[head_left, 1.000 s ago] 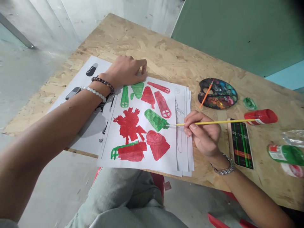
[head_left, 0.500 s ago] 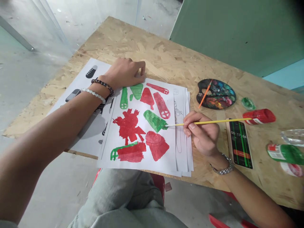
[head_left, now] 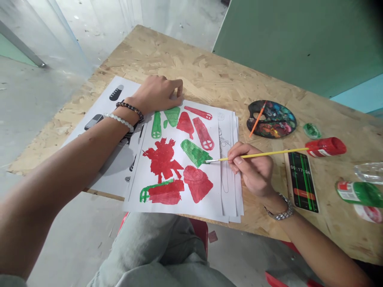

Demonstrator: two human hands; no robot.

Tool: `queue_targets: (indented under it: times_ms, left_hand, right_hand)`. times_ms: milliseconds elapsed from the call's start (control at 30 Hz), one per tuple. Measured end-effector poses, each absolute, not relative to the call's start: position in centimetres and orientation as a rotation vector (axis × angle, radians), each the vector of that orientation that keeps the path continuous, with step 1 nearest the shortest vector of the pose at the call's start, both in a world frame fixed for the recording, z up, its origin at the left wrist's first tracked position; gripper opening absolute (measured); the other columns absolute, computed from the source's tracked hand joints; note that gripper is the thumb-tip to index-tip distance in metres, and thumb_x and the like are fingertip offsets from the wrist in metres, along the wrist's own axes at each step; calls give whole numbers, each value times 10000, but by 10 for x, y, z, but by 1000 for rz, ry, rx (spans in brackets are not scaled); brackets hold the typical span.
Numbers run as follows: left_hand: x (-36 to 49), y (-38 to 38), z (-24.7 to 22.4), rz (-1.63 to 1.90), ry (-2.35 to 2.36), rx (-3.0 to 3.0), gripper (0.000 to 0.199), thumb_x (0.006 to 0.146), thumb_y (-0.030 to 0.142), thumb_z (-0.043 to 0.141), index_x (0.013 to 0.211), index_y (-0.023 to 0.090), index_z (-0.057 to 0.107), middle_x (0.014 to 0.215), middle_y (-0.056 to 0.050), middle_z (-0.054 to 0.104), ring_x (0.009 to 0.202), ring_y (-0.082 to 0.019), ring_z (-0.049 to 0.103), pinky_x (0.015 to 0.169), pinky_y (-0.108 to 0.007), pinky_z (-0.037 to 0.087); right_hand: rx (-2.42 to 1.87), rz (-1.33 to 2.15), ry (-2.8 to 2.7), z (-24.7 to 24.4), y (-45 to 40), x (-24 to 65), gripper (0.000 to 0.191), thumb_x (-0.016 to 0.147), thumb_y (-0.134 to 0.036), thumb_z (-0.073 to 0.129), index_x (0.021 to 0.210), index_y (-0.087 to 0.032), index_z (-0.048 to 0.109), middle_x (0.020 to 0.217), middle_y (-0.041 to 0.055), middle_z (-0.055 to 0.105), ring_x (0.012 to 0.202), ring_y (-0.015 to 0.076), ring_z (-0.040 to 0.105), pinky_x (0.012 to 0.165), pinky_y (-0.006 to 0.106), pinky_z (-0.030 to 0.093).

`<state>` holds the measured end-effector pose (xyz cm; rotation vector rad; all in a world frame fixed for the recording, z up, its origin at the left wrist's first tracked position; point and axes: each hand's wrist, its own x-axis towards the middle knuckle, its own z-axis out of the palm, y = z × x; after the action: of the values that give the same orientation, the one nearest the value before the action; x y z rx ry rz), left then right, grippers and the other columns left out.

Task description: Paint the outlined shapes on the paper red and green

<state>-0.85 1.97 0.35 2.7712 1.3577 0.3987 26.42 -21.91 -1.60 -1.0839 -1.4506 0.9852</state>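
Note:
In my right hand [head_left: 253, 169] is a yellow paintbrush [head_left: 263, 154], pinched near its metal end. Its tip touches the lower right end of a green painted shape [head_left: 196, 152] on the top sheet of paper [head_left: 176, 137]. Red and green painted figures cover much of that sheet, which lies on several others. My left hand [head_left: 161, 92] rests at the sheet's upper edge, fingers curled under and the thumb bent down. What those fingers hold, if anything, is hidden. A sheet with black shoe pictures [head_left: 116, 93] lies under my left forearm.
On the right stand a dark paint palette [head_left: 272, 119] with an orange brush [head_left: 257, 118] across it, a green-smeared lid [head_left: 312, 130], a red paint jar [head_left: 326, 147], a green paint jar [head_left: 359, 193], a clear cup [head_left: 369, 172] and a phone [head_left: 303, 181]. The wooden table's [head_left: 209, 75] front edge is near my legs.
The brush tip has moved slightly left and down along the green shape's end, and my right hand has shifted left with it. My left hand stays in place.

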Motion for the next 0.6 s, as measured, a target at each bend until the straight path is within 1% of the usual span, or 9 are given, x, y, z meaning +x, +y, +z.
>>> queue_targets:
  times_ms: [133,233,400,500,600]
  left_hand:
    - [-9,21,2,400,1352,2765,337,1003,381,534,1189,204,753,850,-43,753,800,-221,676,879,-367,518]
    - [-10,21,1,400,1358,2761,343,1013,381,533,1204,203,757,850,-49,754,816,-236,683,886,-380,519]
    - [-10,24,-3,428,1335,2736,330,999,366,564,1201,198,764,871,-52,762,855,-240,697,943,-402,533]
    - [-10,26,-5,471,1318,2751,323,984,358,572,1170,185,769,842,-44,756,826,-229,689,927,-397,538]
    - [-10,26,-4,486,1327,2749,317,978,366,571,1162,201,771,839,-36,760,819,-219,683,908,-377,533]
  right_hand:
    - [-1123,946,-1410,-16,-219,264,134,1037,-309,710,955,-229,779,837,18,658,597,107,522,497,297,351]
    - [-1097,930,-1375,-17,-219,264,121,1031,-297,716,951,-232,778,834,15,652,607,110,529,493,288,366]
    - [-1071,983,-1421,-15,-219,264,115,1037,-279,706,973,-237,792,844,23,679,611,113,533,495,287,366]
    - [-1061,987,-1490,-13,-218,263,121,1035,-282,706,975,-232,799,857,39,702,644,128,551,526,298,384]
    - [-1066,967,-1511,-13,-218,262,128,1029,-290,710,957,-228,795,845,44,697,675,145,568,553,309,403]
